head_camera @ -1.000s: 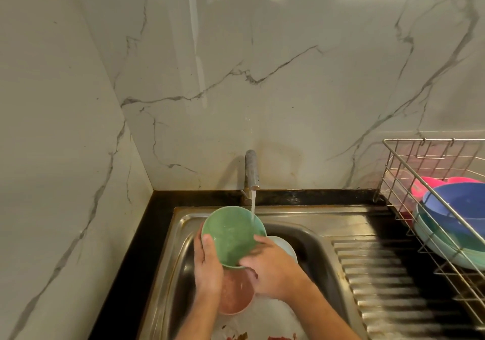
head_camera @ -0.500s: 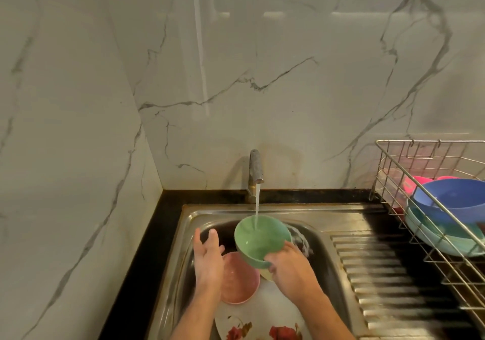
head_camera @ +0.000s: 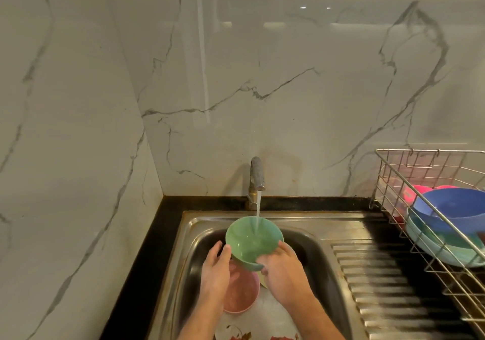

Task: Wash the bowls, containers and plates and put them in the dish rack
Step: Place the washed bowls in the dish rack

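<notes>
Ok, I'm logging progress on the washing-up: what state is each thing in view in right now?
Tap: running, stream falls into the green bowl.
Green bowl: held tilted over the sink, being rinsed.
Right hand: grips the green bowl's near rim.
Left hand: fingers straight, against the bowl's left side.
Pink bowl: in the sink, unwashed.
Dish rack: already holds a blue bowl.
</notes>
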